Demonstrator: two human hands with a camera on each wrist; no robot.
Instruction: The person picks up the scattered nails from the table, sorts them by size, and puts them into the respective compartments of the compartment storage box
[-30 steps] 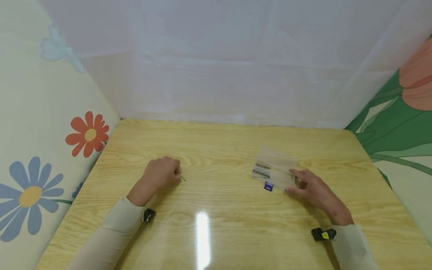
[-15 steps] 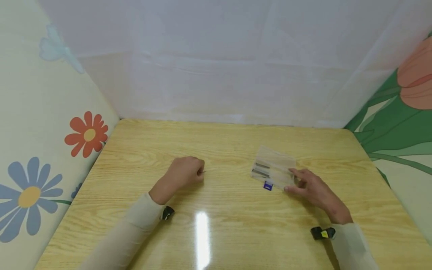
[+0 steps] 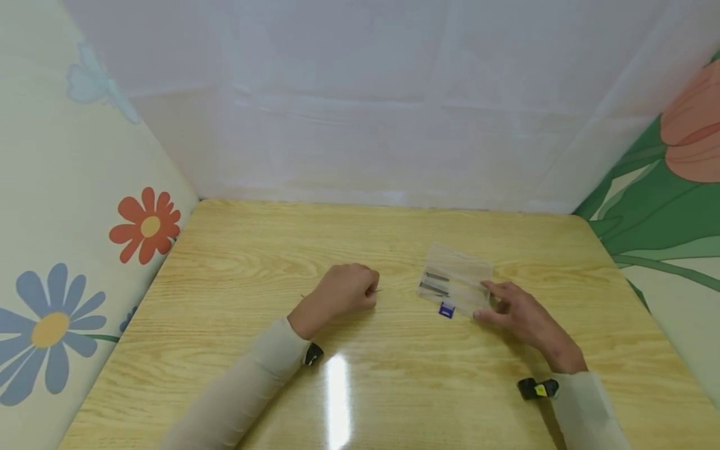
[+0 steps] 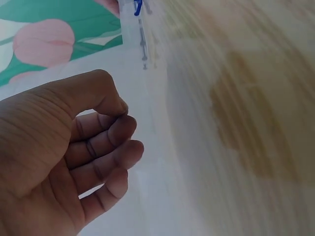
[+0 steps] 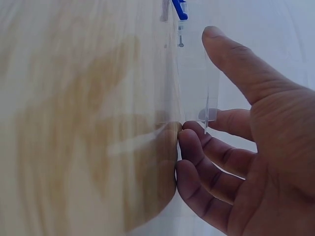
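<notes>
My left hand (image 3: 349, 287) is over the middle of the table, thumb and forefinger pinching a thin dark pin-like piece (image 3: 379, 290). Only the piece's tip pokes out, too small to name its kind. Flat on the table to the right lies a clear plastic box (image 3: 464, 275) with a blue latch (image 3: 447, 310) and its lid raised. Several thin dark metal pieces (image 3: 435, 287) lie in its left compartments. My right hand (image 3: 523, 315) holds the box's right end, thumb on the near side and forefinger on the far side. In the right wrist view its other fingers (image 5: 197, 182) curl beside the box.
A thin small piece (image 3: 302, 296) lies on the wooden table (image 3: 281, 231) behind the left wrist. White sheeting (image 3: 337, 125) closes off the back, with flower-printed walls (image 3: 129, 156) at both sides. Glare (image 3: 337, 400) shines near the front.
My left hand has moved to the right across the table, carrying the thin piece closer to the box. The right hand and the box have stayed where they were.
</notes>
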